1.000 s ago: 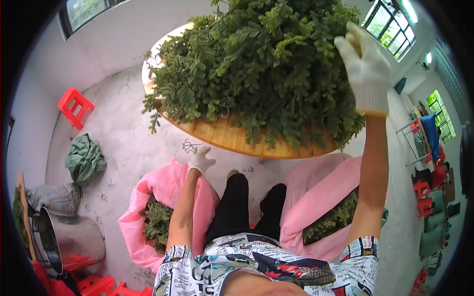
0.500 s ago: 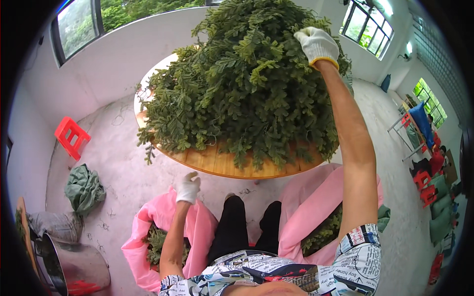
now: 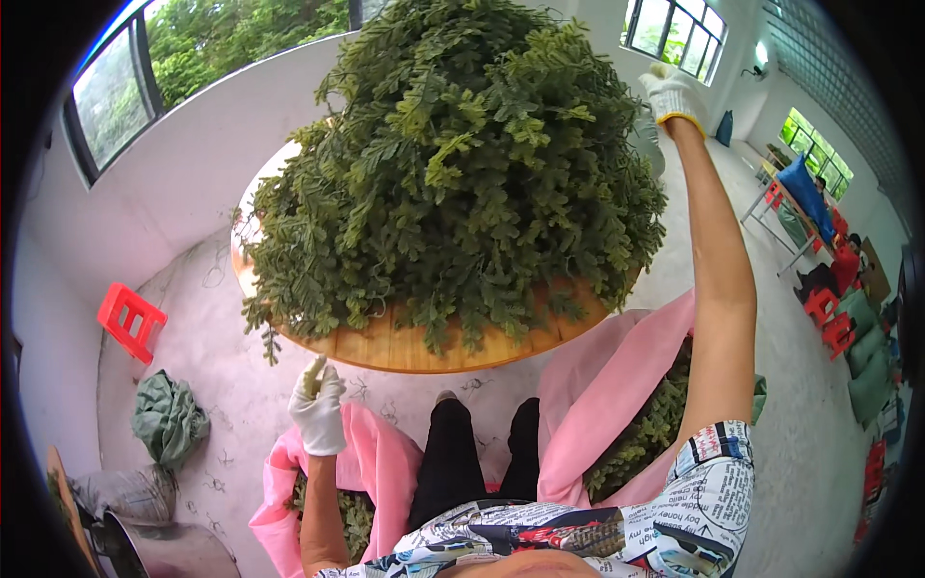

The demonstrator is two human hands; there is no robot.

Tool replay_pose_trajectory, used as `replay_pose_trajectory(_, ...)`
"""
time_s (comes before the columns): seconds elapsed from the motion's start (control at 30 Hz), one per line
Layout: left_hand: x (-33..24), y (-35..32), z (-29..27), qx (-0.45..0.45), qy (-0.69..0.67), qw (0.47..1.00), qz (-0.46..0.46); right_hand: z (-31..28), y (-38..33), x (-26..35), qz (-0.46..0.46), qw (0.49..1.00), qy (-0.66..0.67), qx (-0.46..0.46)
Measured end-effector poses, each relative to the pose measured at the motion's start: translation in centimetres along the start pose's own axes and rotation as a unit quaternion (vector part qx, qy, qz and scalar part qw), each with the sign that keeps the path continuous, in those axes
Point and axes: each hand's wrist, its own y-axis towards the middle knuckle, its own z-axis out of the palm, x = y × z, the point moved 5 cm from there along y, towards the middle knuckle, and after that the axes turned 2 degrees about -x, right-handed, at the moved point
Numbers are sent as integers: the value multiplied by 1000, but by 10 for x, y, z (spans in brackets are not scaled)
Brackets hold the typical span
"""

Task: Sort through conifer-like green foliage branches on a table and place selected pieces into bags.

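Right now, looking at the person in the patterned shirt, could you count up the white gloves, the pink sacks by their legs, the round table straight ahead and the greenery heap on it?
White gloves: 2
Pink sacks: 2
Round table: 1
Greenery heap: 1
Total: 6

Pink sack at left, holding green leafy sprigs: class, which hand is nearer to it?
Left. The white-gloved left hand is by the far edge of the pink sack; the white-gloved right hand is farther, beside the upper right of the green leafy pile.
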Motion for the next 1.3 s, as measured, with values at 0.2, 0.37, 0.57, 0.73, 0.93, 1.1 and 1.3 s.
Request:
replay_pose_trajectory(0.2, 18, -11, 7, 37, 17, 997, -64, 47, 1, 4, -57, 996, -74, 7)
replay_pose_trajectory(0.37, 11, -24, 12, 27, 45, 996, -70, 80, 9, 23, -237, 953, -178, -68)
replay_pose_trajectory(0.57, 1, -29, 30, 79, 135, 985, 70, 73, 41, 53, -206, 960, -188, -32)
replay_pose_trajectory(0.73, -80, -30, 115, 203, 201, 887, 363, -3, 61, 68, -194, 978, -61, -36)
replay_pose_trajectory(0.93, -171, -57, 234, 236, 191, 716, 628, -79, 28, 116, -411, 784, 410, 219)
replay_pose_trajectory(1.1, -181, -52, 232, 325, -24, 841, 431, -37, 60, 57, -184, 951, 130, 210)
replay_pose_trajectory(1.3, -181, -40, 201, 246, -193, 941, 132, -79, -62, 74, -79, 906, 229, 348)
